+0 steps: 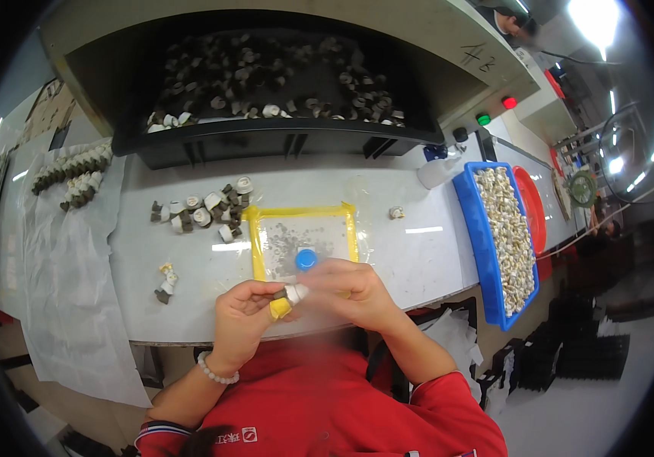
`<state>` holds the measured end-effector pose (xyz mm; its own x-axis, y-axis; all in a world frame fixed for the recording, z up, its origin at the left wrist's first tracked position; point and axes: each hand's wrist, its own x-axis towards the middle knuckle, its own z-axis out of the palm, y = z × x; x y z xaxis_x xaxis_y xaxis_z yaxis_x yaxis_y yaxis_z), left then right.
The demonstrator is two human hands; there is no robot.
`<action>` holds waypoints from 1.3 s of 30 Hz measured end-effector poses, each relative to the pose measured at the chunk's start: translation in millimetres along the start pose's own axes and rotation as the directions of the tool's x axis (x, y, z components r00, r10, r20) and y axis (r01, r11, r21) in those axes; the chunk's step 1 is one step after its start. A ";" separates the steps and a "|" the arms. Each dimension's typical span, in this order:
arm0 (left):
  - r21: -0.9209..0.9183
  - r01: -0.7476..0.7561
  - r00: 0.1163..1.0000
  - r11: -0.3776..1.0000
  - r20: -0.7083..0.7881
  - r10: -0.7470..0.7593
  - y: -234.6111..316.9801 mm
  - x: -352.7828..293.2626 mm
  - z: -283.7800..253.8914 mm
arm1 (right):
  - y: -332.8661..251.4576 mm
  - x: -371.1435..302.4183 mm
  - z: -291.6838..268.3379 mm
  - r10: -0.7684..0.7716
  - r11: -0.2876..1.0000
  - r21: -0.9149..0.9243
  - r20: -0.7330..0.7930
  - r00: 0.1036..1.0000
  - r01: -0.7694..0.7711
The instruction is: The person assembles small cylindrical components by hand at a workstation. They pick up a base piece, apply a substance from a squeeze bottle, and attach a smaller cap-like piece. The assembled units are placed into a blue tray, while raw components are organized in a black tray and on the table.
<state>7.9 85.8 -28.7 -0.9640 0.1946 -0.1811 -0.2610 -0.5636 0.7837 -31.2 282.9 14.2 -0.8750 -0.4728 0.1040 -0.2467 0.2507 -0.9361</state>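
Item: one small figure (296, 292), white and dark, over the table (140, 263), near side; my left hand (243, 314) pinches it. My right hand (351, 293), blurred beside it: I cannot tell its grip. Probably light, stiff, perhaps brittle; best held by the dark end (280, 295)

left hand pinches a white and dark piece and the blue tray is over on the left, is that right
Wrong side: the head view shows the blue tray over on the right. The left hand does pinch a white and dark piece.
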 end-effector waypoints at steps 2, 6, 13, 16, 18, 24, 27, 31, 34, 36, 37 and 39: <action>0.070 0.026 0.999 0.997 -0.031 -0.024 7.9 -10.0 4.9 | 3.6 -2.1 -11.8 -0.015 0.999 -0.030 0.057 0.998 0.016; 0.755 -0.371 0.885 0.541 0.111 0.451 17.0 -31.1 -25.5 | 19.7 -12.2 -61.9 -0.088 0.899 -0.432 -0.333 0.939 -0.069; 0.952 -0.253 0.688 -0.171 0.301 0.660 44.5 -48.7 -68.0 | 45.4 -5.4 -103.4 -0.080 0.687 -0.692 -0.375 0.923 -0.222; 0.969 -0.183 0.663 -0.167 0.247 0.707 49.3 -45.7 -65.2 | 48.3 -2.3 -98.1 -0.026 0.701 -0.675 -0.349 0.937 -0.231; 0.974 -0.204 0.653 -0.095 0.208 0.729 53.8 -36.9 -55.5 | 42.3 -1.1 -90.3 -0.039 0.731 -0.646 -0.361 0.932 -0.220; 0.947 -0.295 0.765 -0.127 0.313 0.563 58.4 17.6 -20.1 | 26.6 -4.7 -43.2 -0.153 0.758 -0.652 -0.195 0.969 -0.012; 0.960 -0.224 0.832 -0.166 0.277 0.480 51.3 32.6 -14.8 | 30.9 -6.6 -32.6 -0.283 0.657 -0.741 -0.076 0.956 0.136; 0.954 -0.218 0.853 -0.208 0.290 0.434 48.1 36.8 -17.3 | 14.3 -6.0 -29.2 -0.329 0.619 -0.747 0.033 0.944 0.242; 0.968 -0.217 0.885 -0.125 0.249 0.393 53.1 32.5 -13.9 | 19.9 -12.0 -32.0 -0.356 0.570 -0.774 0.071 0.932 0.277; 0.966 -0.259 0.880 -0.027 0.247 0.405 49.5 28.3 -14.7 | 19.3 -12.8 -28.2 -0.267 0.638 -0.752 -0.016 0.964 0.164; 0.961 -0.276 0.879 0.020 0.244 0.410 47.8 25.1 -14.8 | 19.3 -13.1 -26.9 -0.221 0.670 -0.735 -0.059 0.973 0.108; 0.902 -0.253 0.929 0.350 0.125 0.347 47.5 16.1 -13.1 | 18.2 -12.9 -27.7 -0.210 0.666 -0.739 -0.059 0.976 0.099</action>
<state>-20.7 51.7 -2.1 -0.9802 0.0857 0.1786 0.1977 0.4779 0.8558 -36.0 317.0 5.1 -0.8266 -0.4645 0.3176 -0.5587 0.7447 -0.3649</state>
